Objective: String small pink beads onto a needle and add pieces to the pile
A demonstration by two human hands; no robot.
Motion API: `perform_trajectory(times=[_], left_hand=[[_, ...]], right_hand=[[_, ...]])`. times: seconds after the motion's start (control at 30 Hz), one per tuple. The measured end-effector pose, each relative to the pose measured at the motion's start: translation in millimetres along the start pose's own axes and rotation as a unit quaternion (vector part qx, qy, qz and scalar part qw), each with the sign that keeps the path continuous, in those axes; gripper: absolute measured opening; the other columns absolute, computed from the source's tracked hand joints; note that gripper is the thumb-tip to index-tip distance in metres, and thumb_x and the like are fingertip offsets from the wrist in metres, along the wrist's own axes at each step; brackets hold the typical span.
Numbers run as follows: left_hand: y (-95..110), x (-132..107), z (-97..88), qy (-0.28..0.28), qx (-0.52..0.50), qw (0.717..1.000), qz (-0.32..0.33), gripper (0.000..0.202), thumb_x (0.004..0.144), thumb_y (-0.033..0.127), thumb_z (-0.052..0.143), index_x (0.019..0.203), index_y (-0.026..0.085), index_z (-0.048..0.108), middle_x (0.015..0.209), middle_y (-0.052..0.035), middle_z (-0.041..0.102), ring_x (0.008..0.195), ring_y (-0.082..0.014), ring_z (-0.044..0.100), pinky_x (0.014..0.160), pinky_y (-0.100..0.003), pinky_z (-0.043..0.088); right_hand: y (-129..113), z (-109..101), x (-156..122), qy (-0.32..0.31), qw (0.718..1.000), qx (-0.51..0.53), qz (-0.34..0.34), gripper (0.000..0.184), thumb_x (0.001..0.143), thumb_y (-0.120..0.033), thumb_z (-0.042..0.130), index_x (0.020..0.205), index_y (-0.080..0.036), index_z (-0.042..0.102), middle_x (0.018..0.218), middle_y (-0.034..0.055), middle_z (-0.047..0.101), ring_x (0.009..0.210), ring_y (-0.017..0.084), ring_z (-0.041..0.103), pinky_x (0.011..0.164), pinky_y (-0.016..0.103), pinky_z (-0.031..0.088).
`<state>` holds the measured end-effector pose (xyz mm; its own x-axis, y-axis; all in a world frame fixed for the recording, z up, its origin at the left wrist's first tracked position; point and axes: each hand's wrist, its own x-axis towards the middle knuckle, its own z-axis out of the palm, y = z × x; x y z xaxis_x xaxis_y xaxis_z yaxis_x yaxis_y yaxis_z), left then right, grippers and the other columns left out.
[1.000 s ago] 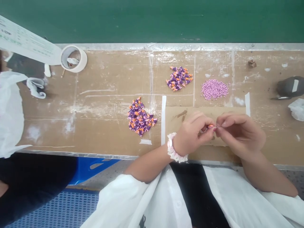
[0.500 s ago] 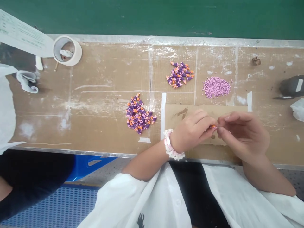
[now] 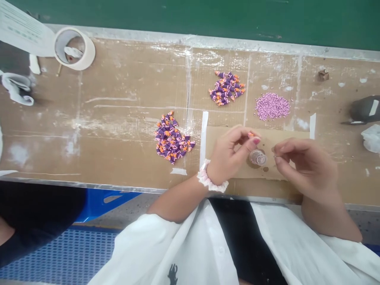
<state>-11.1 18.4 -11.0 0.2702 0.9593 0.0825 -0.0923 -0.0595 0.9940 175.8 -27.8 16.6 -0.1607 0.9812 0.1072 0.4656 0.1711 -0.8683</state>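
My left hand [image 3: 230,156], with a white frilly scrunchie at the wrist, pinches a small figurine [image 3: 251,135]; only its orange part shows between thumb and forefinger. To the right, my right hand [image 3: 308,168] is closed in a pinch, apart from the left. Whatever its fingertips hold is too small to make out. Between the hands a small clear container [image 3: 257,157] stands on a taped-down cardboard sheet [image 3: 270,136]. Farther off lies a heap of tiny pink pieces [image 3: 272,106]. Beside it is one pile of purple-and-orange figurines [image 3: 227,88]; a bigger figurine pile [image 3: 173,139] lies left.
A masking tape roll [image 3: 89,49] and a printed sheet [image 3: 25,29] are at the far left of the cardboard-covered table [image 3: 127,79]. A black object [image 3: 365,109] and crumpled clear plastic [image 3: 371,137] lie at the right. Another person's dark sleeve [image 3: 38,221] shows at lower left.
My hands have drawn apart. The left has moved up and back with the figurine, and the clear container between them has come into view. The whole view has shifted slightly.
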Motion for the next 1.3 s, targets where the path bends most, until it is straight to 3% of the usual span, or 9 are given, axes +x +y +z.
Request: perform_trajectory(times=[0.1, 0.23, 0.47, 0.73, 0.87, 0.97, 1.1, 1.3], left_hand=[[-0.8, 1.1, -0.2, 0.025, -0.087, 0.994, -0.059, 0.020, 0.092, 0.037, 0.056, 0.088, 0.017, 0.059, 0.072, 0.0021, 0.055, 0.059, -0.0051, 0.048, 0.057, -0.019, 0.041], [-2.2, 0.1, 1.2, 0.006, -0.102, 0.992, -0.070, 0.025, 0.092, 0.043, 0.054, 0.089, 0.018, 0.057, 0.069, 0.0035, 0.049, 0.058, -0.0051, 0.044, 0.057, -0.018, 0.039], [-6.4, -0.6, 2.7, 0.012, -0.122, 0.987, -0.101, 0.025, 0.092, 0.044, 0.053, 0.090, 0.019, 0.050, 0.069, 0.0050, 0.045, 0.055, -0.0047, 0.039, 0.056, -0.019, 0.037], [-6.8, -0.7, 4.5, -0.026, -0.149, 0.983, -0.105, 0.029, 0.091, 0.046, 0.054, 0.087, 0.018, 0.047, 0.067, 0.0060, 0.040, 0.055, -0.0042, 0.037, 0.055, -0.019, 0.035], [-7.8, -1.6, 6.7, -0.038, -0.189, 0.972, -0.136, 0.030, 0.092, 0.047, 0.052, 0.088, 0.017, 0.047, 0.070, 0.0054, 0.042, 0.055, -0.0032, 0.038, 0.053, -0.018, 0.034], [-7.5, -1.5, 10.2, -0.066, -0.264, 0.947, -0.171, 0.031, 0.089, 0.046, 0.058, 0.088, 0.017, 0.046, 0.070, 0.0055, 0.045, 0.053, -0.0032, 0.039, 0.049, -0.018, 0.033], [-4.1, -3.5, 16.8, -0.113, -0.355, 0.902, -0.217, 0.032, 0.085, 0.043, 0.064, 0.086, 0.017, 0.045, 0.062, 0.0076, 0.042, 0.049, -0.0036, 0.037, 0.048, -0.018, 0.031], [-0.5, -9.2, 21.0, -0.148, -0.405, 0.868, -0.246, 0.028, 0.086, 0.038, 0.064, 0.086, 0.016, 0.046, 0.058, 0.0080, 0.039, 0.050, -0.0035, 0.036, 0.047, -0.017, 0.029]], right_hand=[[0.6, -5.7, 0.9, -0.076, 0.990, -0.115, -0.031, 0.020, 0.080, -0.007, 0.058, 0.092, -0.023, 0.055, 0.078, -0.0002, 0.061, 0.063, 0.013, 0.058, 0.059, 0.027, 0.049], [-6.3, -6.0, 1.9, -0.119, 0.973, -0.189, -0.062, 0.015, 0.082, -0.009, 0.054, 0.089, -0.022, 0.053, 0.074, -0.0006, 0.060, 0.059, 0.013, 0.057, 0.057, 0.026, 0.045], [-9.2, -1.2, 1.6, -0.128, 0.959, -0.237, -0.086, 0.016, 0.083, -0.008, 0.051, 0.091, -0.021, 0.050, 0.072, 0.0002, 0.057, 0.059, 0.014, 0.055, 0.055, 0.026, 0.041], [-8.3, 1.5, 3.2, -0.140, 0.959, -0.229, -0.092, 0.016, 0.084, -0.006, 0.050, 0.089, -0.020, 0.048, 0.076, 0.0014, 0.058, 0.065, 0.014, 0.057, 0.057, 0.025, 0.043], [-5.5, -0.5, -1.2, -0.096, 0.975, -0.189, -0.066, 0.018, 0.082, -0.007, 0.056, 0.091, -0.022, 0.052, 0.078, -0.0003, 0.060, 0.063, 0.013, 0.057, 0.060, 0.025, 0.047], [-3.6, 0.5, -3.4, -0.013, 0.996, -0.082, -0.030, 0.024, 0.078, -0.004, 0.061, 0.090, -0.023, 0.054, 0.082, 0.0000, 0.061, 0.070, 0.014, 0.059, 0.061, 0.027, 0.048], [-5.3, 9.0, -2.0, 0.102, 0.993, 0.029, -0.049, 0.029, 0.073, 0.002, 0.063, 0.088, -0.022, 0.056, 0.079, 0.0008, 0.059, 0.072, 0.015, 0.058, 0.056, 0.027, 0.046], [-8.1, 18.7, -0.3, 0.115, 0.989, 0.039, -0.089, 0.028, 0.072, 0.003, 0.062, 0.086, -0.021, 0.055, 0.079, 0.0011, 0.061, 0.072, 0.015, 0.059, 0.061, 0.029, 0.050]])
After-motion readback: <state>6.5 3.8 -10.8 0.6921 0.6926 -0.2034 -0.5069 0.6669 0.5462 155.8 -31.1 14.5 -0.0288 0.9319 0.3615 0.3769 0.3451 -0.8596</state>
